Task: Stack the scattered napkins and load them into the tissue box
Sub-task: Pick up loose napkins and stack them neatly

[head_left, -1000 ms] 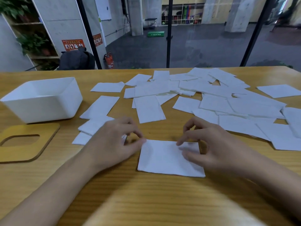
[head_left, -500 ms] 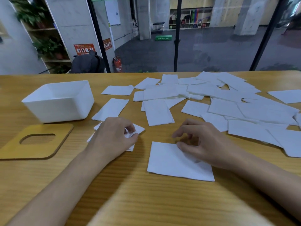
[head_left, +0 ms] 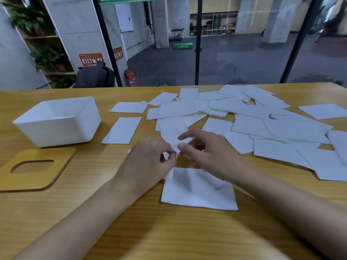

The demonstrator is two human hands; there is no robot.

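Napkins [head_left: 249, 111] lie scattered in an overlapping spread over the middle and right of the table [head_left: 169, 231]. One flat napkin [head_left: 199, 190] lies apart from the spread at the near centre, squarely in front of the person.

The left hand [head_left: 148, 162] is raised just above the far left corner of that flat napkin. Its fingers are curled, and thumb and forefinger pinch a small napkin [head_left: 169, 156], most of which is hidden by the hand. The right hand [head_left: 212, 154] faces it from the right. Its fingers are loosely spread, the forefinger is stretched forward, and the thumb tip is just beside the left hand's pinch. It grips nothing that can be seen. Both forearms come in from the near edge of the table.

The white tissue box [head_left: 56, 128] stands open at the far left, with nothing visible inside. Its wooden lid [head_left: 62, 166], with an oval slot, lies flat on the table just in front of the box. Two single napkins [head_left: 123, 130] lie between the box and the main spread. Beyond the table's far edge are a dark backpack [head_left: 94, 75] and a red fire extinguisher [head_left: 131, 76].
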